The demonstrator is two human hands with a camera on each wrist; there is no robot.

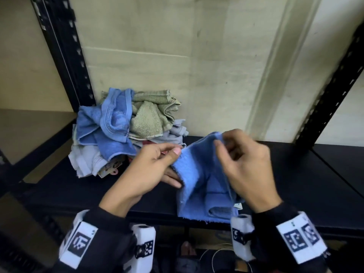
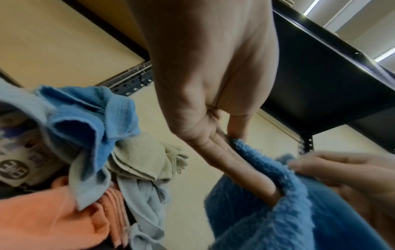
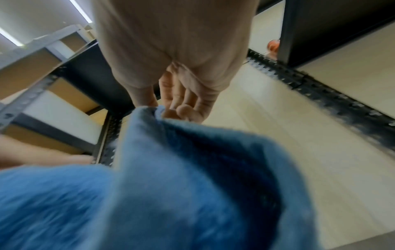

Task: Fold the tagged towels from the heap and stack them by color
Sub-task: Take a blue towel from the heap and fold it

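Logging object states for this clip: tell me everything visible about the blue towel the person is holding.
The blue towel is mid-blue terry, fluffy in the wrist views. It is held up by its top edge: the left hand pinches one end, the right hand pinches the other. It sags between them in loose folds, unfolded, its lower part bunched on the black shelf near the front edge. A small white tag shows at its lower right. It lies apart from the towel heap.

The back left of the shelf (image 1: 295,174) is taken up by the heap of towels (image 1: 122,131), set against the wall (image 1: 197,66). Bare shelf surface is left to the right, bounded by slotted black uprights (image 1: 334,85) at each side.
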